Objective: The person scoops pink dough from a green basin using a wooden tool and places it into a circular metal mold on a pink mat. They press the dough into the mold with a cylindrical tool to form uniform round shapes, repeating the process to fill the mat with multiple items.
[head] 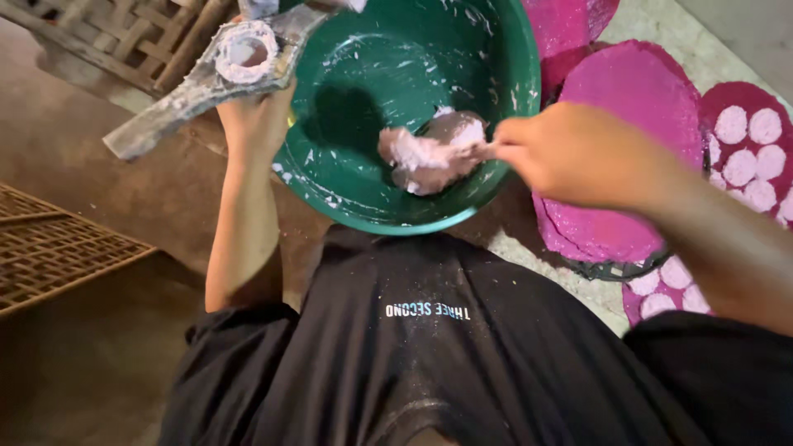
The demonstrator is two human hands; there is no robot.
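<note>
My left hand (256, 116) grips a grey, paste-caked wooden press (216, 70) with a round ring mould at its middle, held up beside the rim of a green plastic basin (396, 49). My right hand (570, 153) reaches into the basin and holds a spoon (450, 136) loaded with a lump of pale pink dough (417, 161). White smears cover the basin's inside wall. My black shirt fills the lower part of the view.
Round trays (636, 99) covered with magenta cloth lie to the right of the basin; some carry several pale pink discs (747, 157). Woven bamboo racks lie at the left (49, 256) and top left (124, 33) on the brown floor.
</note>
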